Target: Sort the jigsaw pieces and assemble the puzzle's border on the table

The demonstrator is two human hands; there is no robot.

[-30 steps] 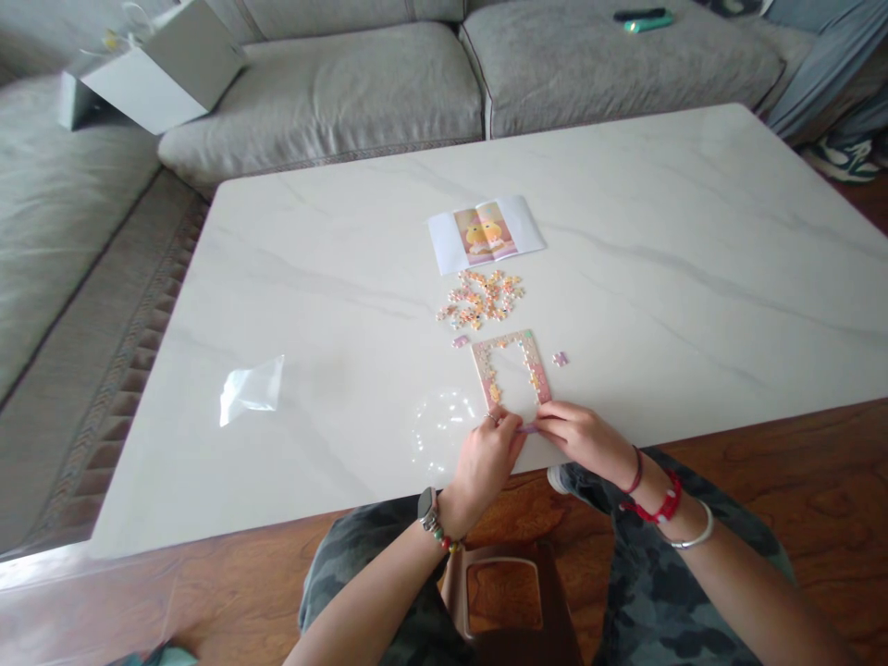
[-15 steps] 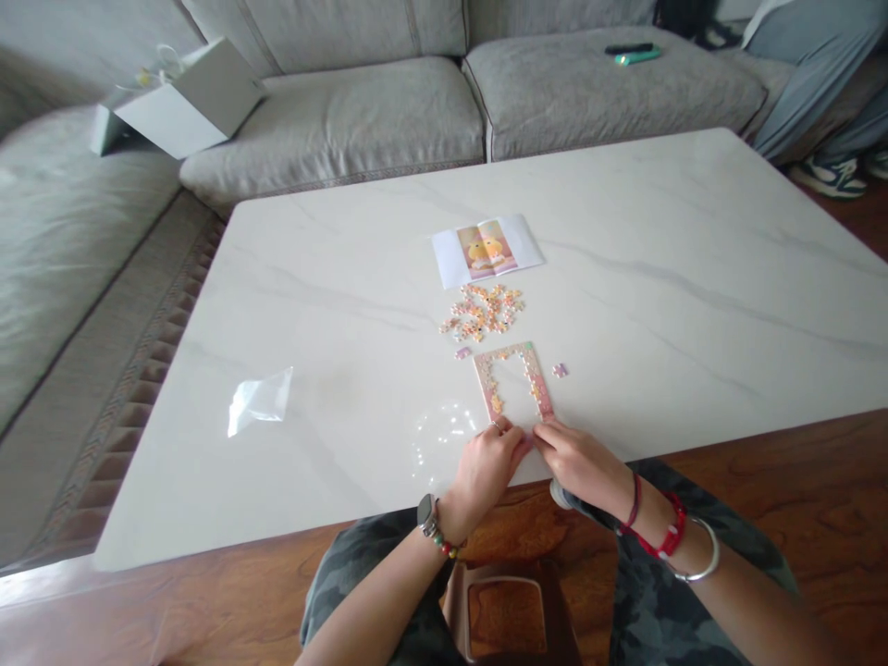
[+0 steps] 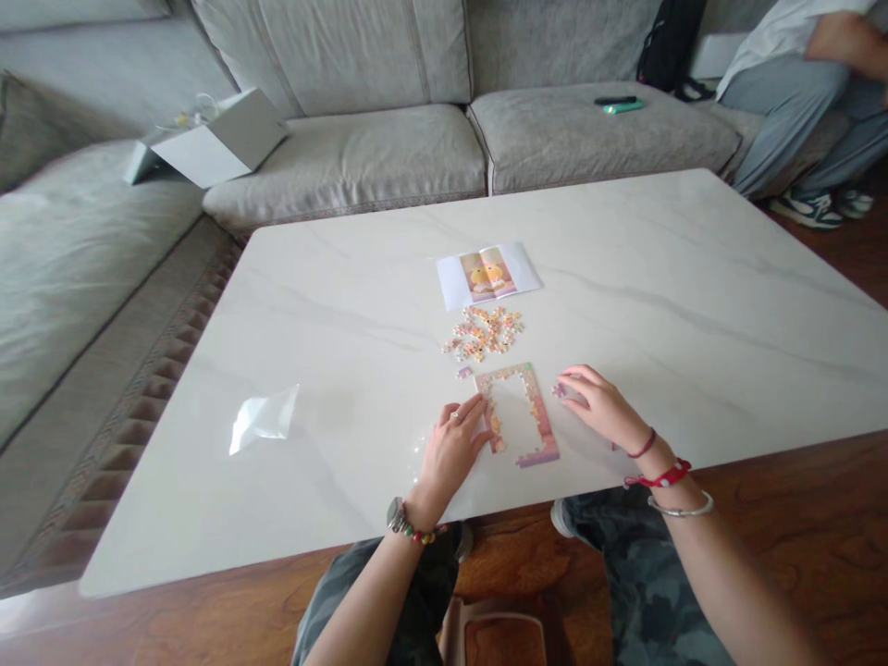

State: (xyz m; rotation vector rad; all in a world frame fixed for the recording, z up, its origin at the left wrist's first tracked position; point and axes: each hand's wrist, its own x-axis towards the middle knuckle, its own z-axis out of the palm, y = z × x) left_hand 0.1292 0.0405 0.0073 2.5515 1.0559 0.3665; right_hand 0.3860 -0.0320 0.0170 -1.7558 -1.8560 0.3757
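Observation:
A partly joined jigsaw puzzle border (image 3: 545,435) lies near the table's front edge, its middle bare and its lower side open toward the left. My left hand (image 3: 450,449) rests on its left side, thumb and fingers apart. Just right of the border, my right hand (image 3: 603,407) has its thumb and fingertips at a small purple puzzle piece (image 3: 558,391), pinching it at table level. Another purple piece (image 3: 463,373) lies by the upper left corner. Behind that is a heap of loose pieces (image 3: 486,333), then a folded picture sheet (image 3: 454,282) showing two yellow figures.
A clear plastic bag (image 3: 264,421) lies on the left of the marble-patterned table (image 3: 347,351). Behind stands a grey sofa (image 3: 388,148) with a white box (image 3: 215,139) and a green object (image 3: 622,107) on it. A person (image 3: 783,111) sits at the far right.
Both hands have left the border's lower edge. My left hand moved to its left side; my right hand moved right and forward to the loose purple piece. The view has tilted up slightly.

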